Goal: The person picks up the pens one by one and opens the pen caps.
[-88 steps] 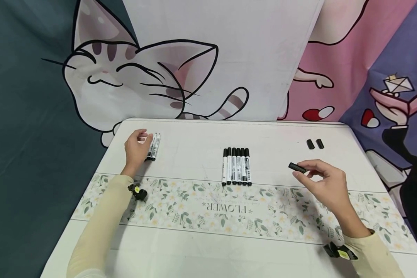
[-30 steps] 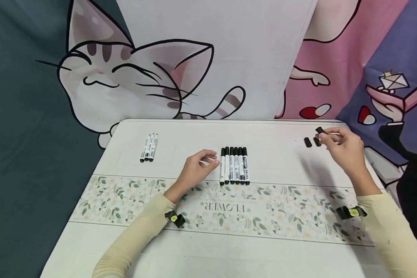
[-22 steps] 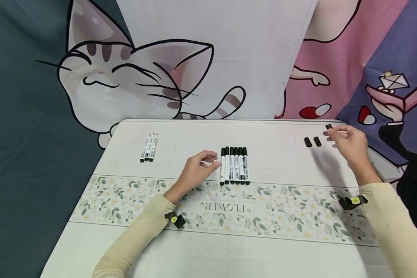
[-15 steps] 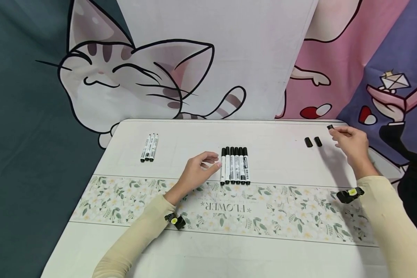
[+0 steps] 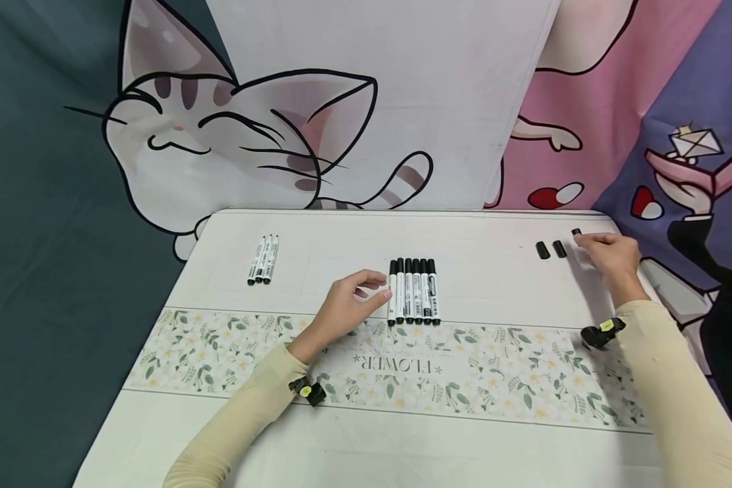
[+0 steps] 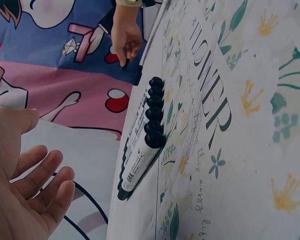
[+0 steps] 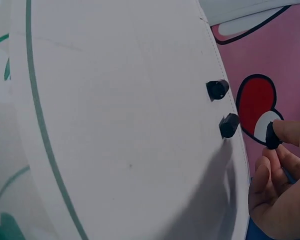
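Note:
My right hand [image 5: 613, 257] pinches a black marker cap [image 5: 576, 232] between thumb and fingers at the back right of the table. Just left of it, two more black caps, a nearer one [image 5: 559, 249] and a farther one [image 5: 543, 250], lie side by side. In the right wrist view the pinched cap [image 7: 272, 136] shows under the thumb. My left hand [image 5: 344, 305] holds nothing; its relaxed fingers hover beside the left end of a row of several capped markers [image 5: 409, 291]. Those white-barrelled markers also appear in the left wrist view, with a near marker [image 6: 141, 162] in front.
Three uncapped markers [image 5: 263, 260] lie together at the back left. A flowered strip [image 5: 232, 352] printed with FLOWER crosses the white table [image 5: 366, 447]. Behind the back edge hangs a cloth [image 5: 457, 102] with a cartoon cat.
My left hand has gone from the uncapped markers to the capped row and stayed there. My right hand has carried its cap to the back right, lowering it beside the other two.

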The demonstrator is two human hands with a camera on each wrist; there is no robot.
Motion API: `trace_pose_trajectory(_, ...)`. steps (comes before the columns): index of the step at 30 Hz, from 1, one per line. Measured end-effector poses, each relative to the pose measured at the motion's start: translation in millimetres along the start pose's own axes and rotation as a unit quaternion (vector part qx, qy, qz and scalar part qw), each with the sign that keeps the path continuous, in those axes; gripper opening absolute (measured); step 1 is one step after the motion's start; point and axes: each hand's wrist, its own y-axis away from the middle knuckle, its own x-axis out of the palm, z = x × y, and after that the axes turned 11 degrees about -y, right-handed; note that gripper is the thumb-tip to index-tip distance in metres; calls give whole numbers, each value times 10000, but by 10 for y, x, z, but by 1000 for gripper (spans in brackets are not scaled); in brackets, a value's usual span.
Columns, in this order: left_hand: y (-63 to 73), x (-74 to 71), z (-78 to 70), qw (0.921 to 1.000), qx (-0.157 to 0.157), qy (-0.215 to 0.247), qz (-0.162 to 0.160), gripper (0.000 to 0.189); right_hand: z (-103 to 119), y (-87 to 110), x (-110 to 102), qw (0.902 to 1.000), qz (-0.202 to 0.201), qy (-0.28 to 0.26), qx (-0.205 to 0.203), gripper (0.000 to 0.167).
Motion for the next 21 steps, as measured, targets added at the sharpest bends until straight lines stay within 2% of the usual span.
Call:
trace_pose_trajectory(8, 6, -4, -1, 10000, -40, 3, 32, 35, -82, -42, 72, 9997, 79, -112, 197, 30)
trace_pose_trajectory(14, 15, -2, 1, 10000, 1, -54, 38, 36, -102, -30, 144, 9992, -57, 174, 344, 25)
trace_pose_trajectory(21, 9, -12, 11, 9999, -14, -60, 80, 38, -110, -37, 165, 9994, -94, 261, 211, 35)
